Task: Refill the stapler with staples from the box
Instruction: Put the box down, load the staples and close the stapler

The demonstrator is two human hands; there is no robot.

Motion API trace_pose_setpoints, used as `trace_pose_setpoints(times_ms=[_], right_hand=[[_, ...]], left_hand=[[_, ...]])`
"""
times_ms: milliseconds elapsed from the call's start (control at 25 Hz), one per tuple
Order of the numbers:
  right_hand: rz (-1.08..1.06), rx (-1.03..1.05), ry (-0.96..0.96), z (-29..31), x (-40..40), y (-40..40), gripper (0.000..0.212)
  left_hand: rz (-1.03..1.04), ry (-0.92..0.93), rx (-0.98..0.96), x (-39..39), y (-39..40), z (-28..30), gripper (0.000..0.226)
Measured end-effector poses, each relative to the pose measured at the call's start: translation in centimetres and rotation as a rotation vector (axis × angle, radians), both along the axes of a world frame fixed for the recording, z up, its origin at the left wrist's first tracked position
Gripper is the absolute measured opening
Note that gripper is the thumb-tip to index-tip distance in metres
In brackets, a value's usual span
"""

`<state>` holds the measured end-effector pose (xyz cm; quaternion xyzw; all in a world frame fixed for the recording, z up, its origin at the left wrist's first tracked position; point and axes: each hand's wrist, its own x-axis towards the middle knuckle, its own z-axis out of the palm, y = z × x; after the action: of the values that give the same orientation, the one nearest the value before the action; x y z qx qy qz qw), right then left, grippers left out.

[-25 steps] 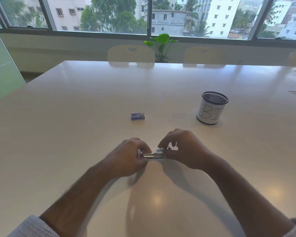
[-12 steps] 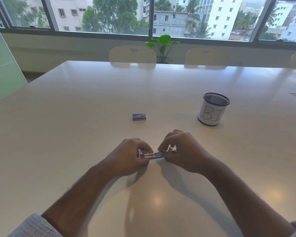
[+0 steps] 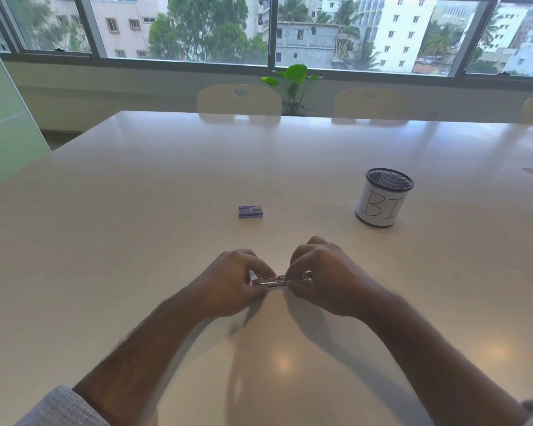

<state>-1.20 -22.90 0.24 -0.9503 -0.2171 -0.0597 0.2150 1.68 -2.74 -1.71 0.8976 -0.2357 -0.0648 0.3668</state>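
Observation:
A small metal stapler (image 3: 270, 281) is held between both hands just above the white table (image 3: 136, 241). My left hand (image 3: 233, 282) grips its left end, where a bit of red shows. My right hand (image 3: 323, 276) pinches its right end with curled fingers, and a small metal part shows between them. Most of the stapler is hidden by the fingers. The small blue staple box (image 3: 251, 212) lies shut on the table beyond the hands, untouched.
A black mesh pen cup (image 3: 382, 198) with a white label stands at the right, beyond my right hand. Pale chairs (image 3: 239, 99) and a green plant (image 3: 293, 84) stand past the table's far edge, under the windows.
Both hands stay on the stapler. My right hand's fingers have closed further over its right end and the stapler has tilted slightly.

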Motion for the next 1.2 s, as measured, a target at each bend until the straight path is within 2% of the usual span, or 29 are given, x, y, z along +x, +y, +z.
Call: trace_pose_setpoints(times_ms=[360, 800, 920, 1000, 1200], right_hand=[[0.042, 0.001, 0.031, -0.4, -0.7, 0.8, 0.025], [0.128, -0.184, -0.023, 0.0, -1.4, 1.7, 0.035], [0.138, -0.032, 0.081, 0.4, -1.0, 0.8, 0.042], [0.067, 0.095, 0.07, 0.6, -0.3, -0.9, 0.041], [-0.061, 0.304, 0.132, 0.1, 0.8, -2.5, 0.018]], left_hand=[[0.001, -0.002, 0.005, 0.0, 0.0, 0.1, 0.016], [0.0, 0.031, -0.025, -0.2, 0.0, 0.4, 0.021], [0.009, 0.023, 0.008, -0.1, 0.1, 0.4, 0.016], [0.014, 0.01, 0.026, -0.1, 0.1, 0.4, 0.016], [0.021, 0.004, 0.02, -0.1, 0.0, 0.4, 0.019]])
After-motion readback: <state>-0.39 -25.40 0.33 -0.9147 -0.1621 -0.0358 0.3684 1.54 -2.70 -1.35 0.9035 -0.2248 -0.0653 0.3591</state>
